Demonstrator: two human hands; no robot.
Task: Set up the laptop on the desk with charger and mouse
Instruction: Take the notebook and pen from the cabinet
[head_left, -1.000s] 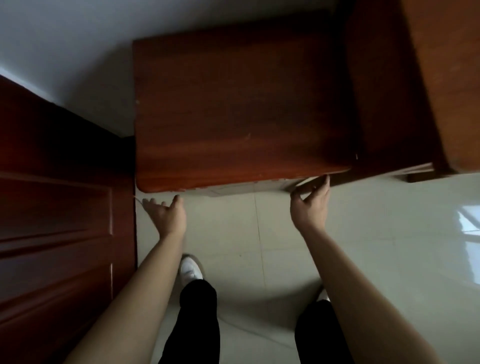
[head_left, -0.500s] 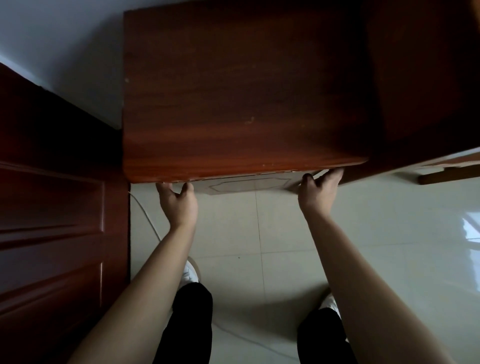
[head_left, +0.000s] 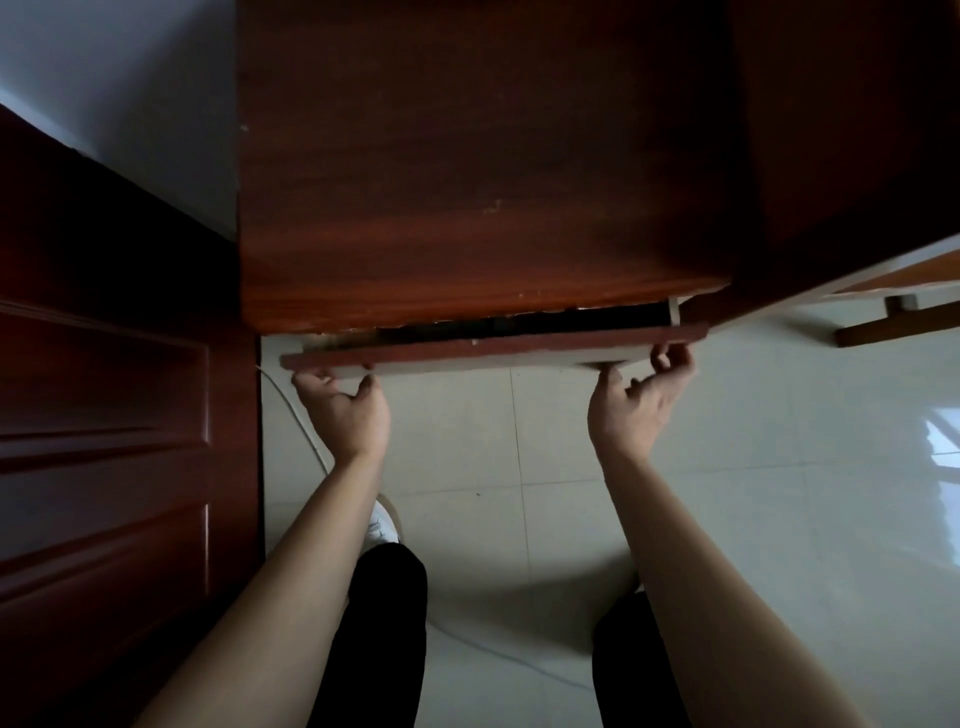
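Under desk (head_left: 467, 182) at upper centre: drawer (head_left: 493, 349) now pulled partly out.
Fingers of left hand (head_left: 345, 410) and right hand (head_left: 636, 405) curl around its front edge, gripping it; previously it sat closed.

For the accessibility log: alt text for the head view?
Seen from above, a person's left hand and right hand grip the lower front edge of a drawer, slightly open under a dark wooden desk. Below: pale tiled floor, dark trouser legs, a wooden door on the left.
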